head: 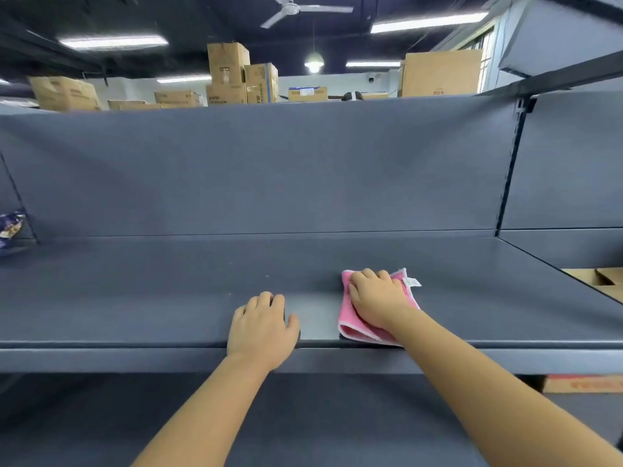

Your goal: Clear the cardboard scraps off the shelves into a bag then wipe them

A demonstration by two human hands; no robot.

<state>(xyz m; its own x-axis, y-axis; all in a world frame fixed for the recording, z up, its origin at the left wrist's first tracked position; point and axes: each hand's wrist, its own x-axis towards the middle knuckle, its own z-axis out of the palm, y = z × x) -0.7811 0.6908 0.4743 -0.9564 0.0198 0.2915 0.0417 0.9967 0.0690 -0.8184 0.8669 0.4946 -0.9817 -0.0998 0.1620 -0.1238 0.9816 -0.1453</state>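
A dark grey metal shelf (168, 298) runs across the view at chest height. My right hand (377, 298) presses flat on a folded pink cloth (349, 325) with a white edge and tag, near the shelf's front edge right of centre. My left hand (261, 326) rests palm down on the shelf's front lip, just left of the cloth, with nothing in it. No cardboard scraps show on this shelf's surface.
A lower grey shelf (320, 416) lies under my arms. Cardboard pieces (596, 281) sit on the neighbouring shelf at the right, and a red-printed box (583, 384) below it. A blue printed packet (10, 227) is at the far left. Cardboard boxes (229, 72) stand behind the back panel.
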